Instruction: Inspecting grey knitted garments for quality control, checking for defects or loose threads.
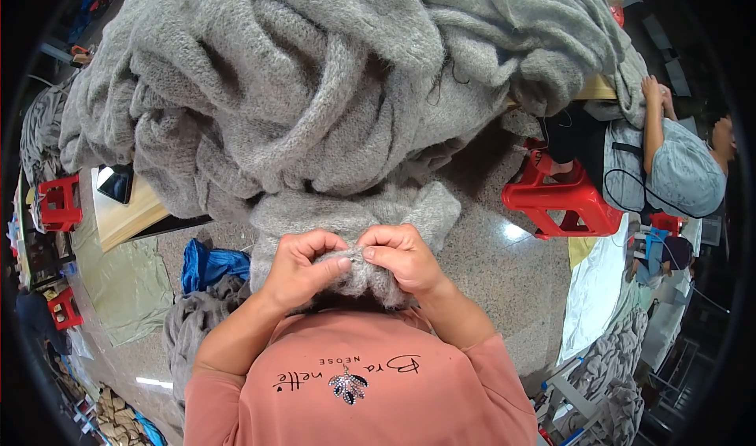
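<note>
A length of fuzzy grey knit fabric (358, 276) lies bunched across my lap and runs up to the large heap of the same knit (260, 91) in front of me. My left hand (303, 269) pinches the edge of this piece between thumb and curled fingers. Close beside it, my right hand (402, 258) grips the same edge with thumb and forefinger. A small gap separates the two hands, and the knit shows between them. Anything tiny held between the fingertips is too small to make out.
The heap covers a wooden table (130, 213), where a dark phone (115, 183) rests at the left. Another person (669, 162) sits at the right by a red plastic stool (559, 198). Blue cloth (211, 265) and darker knit (197, 320) lie at my left.
</note>
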